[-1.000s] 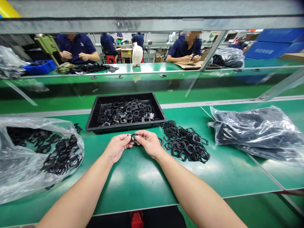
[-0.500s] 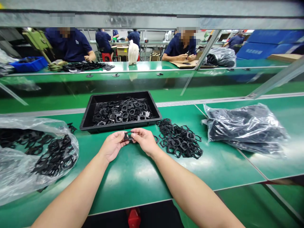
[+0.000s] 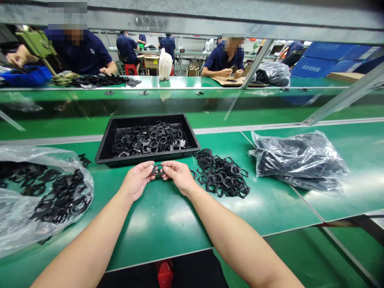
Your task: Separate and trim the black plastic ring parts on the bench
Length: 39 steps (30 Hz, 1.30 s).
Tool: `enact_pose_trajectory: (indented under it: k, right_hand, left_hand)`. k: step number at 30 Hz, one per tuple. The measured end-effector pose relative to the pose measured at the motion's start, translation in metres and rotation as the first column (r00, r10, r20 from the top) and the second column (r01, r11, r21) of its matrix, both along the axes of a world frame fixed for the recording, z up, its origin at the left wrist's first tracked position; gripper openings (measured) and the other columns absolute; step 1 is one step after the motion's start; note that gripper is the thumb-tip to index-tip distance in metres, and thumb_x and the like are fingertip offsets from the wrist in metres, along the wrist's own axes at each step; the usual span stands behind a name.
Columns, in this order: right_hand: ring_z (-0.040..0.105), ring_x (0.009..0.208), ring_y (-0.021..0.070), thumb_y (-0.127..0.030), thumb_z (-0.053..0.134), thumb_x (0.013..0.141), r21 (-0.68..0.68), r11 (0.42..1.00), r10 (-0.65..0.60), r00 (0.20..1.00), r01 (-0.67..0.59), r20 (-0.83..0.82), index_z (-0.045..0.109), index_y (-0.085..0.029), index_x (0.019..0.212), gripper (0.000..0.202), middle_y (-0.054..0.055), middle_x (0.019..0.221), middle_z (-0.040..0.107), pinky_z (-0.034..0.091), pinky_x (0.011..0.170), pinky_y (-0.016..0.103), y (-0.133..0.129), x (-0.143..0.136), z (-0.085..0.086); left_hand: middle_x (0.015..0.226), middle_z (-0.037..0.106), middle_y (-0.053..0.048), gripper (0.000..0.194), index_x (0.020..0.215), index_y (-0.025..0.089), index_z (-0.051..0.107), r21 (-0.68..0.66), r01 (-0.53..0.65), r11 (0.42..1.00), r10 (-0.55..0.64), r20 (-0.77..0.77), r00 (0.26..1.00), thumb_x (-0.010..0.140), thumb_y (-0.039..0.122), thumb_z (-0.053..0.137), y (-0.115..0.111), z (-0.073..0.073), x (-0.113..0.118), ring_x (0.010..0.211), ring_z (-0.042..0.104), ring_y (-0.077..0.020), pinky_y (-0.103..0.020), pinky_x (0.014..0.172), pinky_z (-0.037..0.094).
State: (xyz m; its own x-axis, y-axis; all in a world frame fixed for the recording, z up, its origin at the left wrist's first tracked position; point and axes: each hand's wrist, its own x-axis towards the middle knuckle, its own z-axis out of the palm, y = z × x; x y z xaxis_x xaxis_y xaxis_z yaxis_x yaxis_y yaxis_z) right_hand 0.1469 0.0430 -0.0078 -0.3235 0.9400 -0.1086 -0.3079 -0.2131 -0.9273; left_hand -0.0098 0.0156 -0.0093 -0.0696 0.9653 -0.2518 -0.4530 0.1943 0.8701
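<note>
Between my two hands is a small flat black ring-shaped part [image 3: 157, 170], held just in front of the tray. My left hand [image 3: 138, 180] pinches its left end between thumb and fingers. The right end is pinched by my right hand [image 3: 179, 176]. Behind them stands a black tray [image 3: 147, 161] filled with similar black parts. To the right of my right hand lies a loose pile of black ring-shaped parts [image 3: 223, 172] on the green tabletop [image 3: 168, 224].
An open clear plastic bag [image 3: 18, 212] with black parts lies at left. Another filled plastic bag [image 3: 300, 158] rests at right. Across the belt [image 3: 180, 106], co-workers in dark blue sit at a bench. A metal beam [image 3: 192, 24] crosses above.
The scene sits slightly further left as the view has turned a little. Both hands still hold the black part, whose opening shows more clearly. One co-worker's hand now reaches into a blue bin.
</note>
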Motion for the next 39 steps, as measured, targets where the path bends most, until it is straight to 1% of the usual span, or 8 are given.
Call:
enact_pose_trajectory:
  k: [11,17,23,27,29,31,34,39]
  right_hand:
    - [0.058,0.056,0.0085,-0.03,0.078,0.058,-0.001,1.0,0.007,0.999,-0.007,-0.037,0.066,-0.015,0.083,0.032,-0.001,0.065,0.064,0.048,0.056,0.023,0.0007,0.0022,-0.0001]
    - [0.056,0.057,0.0085,-0.03,0.077,0.059,0.03,1.0,-0.007,1.0,0.008,-0.026,0.066,-0.015,0.083,0.031,0.0,0.068,0.066,0.047,0.056,0.024,0.0011,0.0014,-0.0005]
    - [0.058,0.056,0.0093,-0.029,0.078,0.059,0.016,1.0,0.018,1.0,-0.018,-0.02,0.066,-0.015,0.085,0.031,0.0,0.067,0.066,0.047,0.054,0.023,-0.0003,0.0015,0.0015]
    - [0.06,0.056,0.0095,-0.026,0.078,0.059,-0.067,0.998,0.015,0.996,-0.021,-0.089,0.067,-0.015,0.085,0.03,0.0,0.068,0.067,0.048,0.054,0.023,-0.0004,0.0028,0.0034]
    - [0.063,0.057,0.0103,-0.026,0.08,0.058,-0.127,0.99,0.038,0.99,-0.055,-0.133,0.067,-0.015,0.084,0.031,0.001,0.07,0.067,0.05,0.056,0.024,-0.0002,0.0038,0.0042]
    - [0.064,0.059,0.0106,-0.027,0.081,0.057,-0.166,0.983,0.052,0.984,-0.081,-0.168,0.068,-0.014,0.084,0.032,0.001,0.07,0.067,0.052,0.059,0.024,0.0001,0.0048,0.0048]
    - [0.063,0.059,0.0093,-0.029,0.081,0.058,-0.178,0.98,0.054,0.982,-0.087,-0.184,0.068,-0.014,0.082,0.031,0.001,0.068,0.067,0.052,0.059,0.022,0.0001,0.0055,0.0055]
    - [0.06,0.054,0.0093,-0.035,0.079,0.061,-0.078,0.997,0.024,0.998,-0.029,-0.061,0.068,-0.013,0.082,0.032,0.002,0.064,0.067,0.048,0.05,0.021,-0.0024,0.0027,0.0062]
  left_hand:
    - [0.086,0.071,-0.005,0.039,0.093,0.013,0.067,0.059,-0.079,0.995,0.085,-0.108,0.991,0.059,0.026,0.08,-0.0009,0.002,0.0036,0.07,0.063,-0.0119,-0.024,0.062,0.048]
    - [0.083,0.071,-0.004,0.034,0.093,0.014,0.064,0.097,-0.004,0.995,0.006,-0.016,1.0,0.064,0.024,0.077,-0.0024,0.0047,0.0031,0.074,0.066,-0.0144,-0.028,0.071,0.05]
    - [0.079,0.069,-0.004,0.035,0.094,0.015,0.064,0.087,-0.011,0.996,0.015,-0.048,0.999,0.064,0.027,0.077,-0.0018,0.005,0.0045,0.069,0.065,-0.0138,-0.023,0.058,0.047]
    - [0.094,0.07,-0.007,0.033,0.099,0.016,0.065,0.186,-0.049,0.981,0.096,-0.254,0.962,0.069,0.029,0.073,-0.0017,0.0023,0.0071,0.078,0.065,-0.0158,-0.029,0.071,0.05]
    - [0.109,0.067,-0.009,0.029,0.098,0.018,0.068,0.311,-0.025,0.95,0.159,-0.413,0.897,0.071,0.028,0.07,-0.0028,0.0016,0.0072,0.096,0.063,-0.0194,-0.031,0.083,0.048]
    - [0.116,0.064,-0.01,0.023,0.093,0.019,0.071,0.41,0.051,0.911,0.194,-0.534,0.823,0.073,0.028,0.069,-0.0046,0.0015,0.007,0.109,0.057,-0.022,-0.032,0.092,0.044]
    - [0.106,0.068,-0.009,0.02,0.09,0.02,0.073,0.407,0.141,0.902,0.143,-0.59,0.794,0.074,0.03,0.068,-0.0068,0.0013,0.0075,0.102,0.06,-0.0222,-0.034,0.092,0.044]
    - [0.088,0.071,-0.01,0.028,0.09,0.014,0.071,0.25,0.164,0.954,-0.051,-0.404,0.913,0.081,0.038,0.06,-0.0084,0.002,0.009,0.079,0.064,-0.0188,-0.031,0.073,0.049]
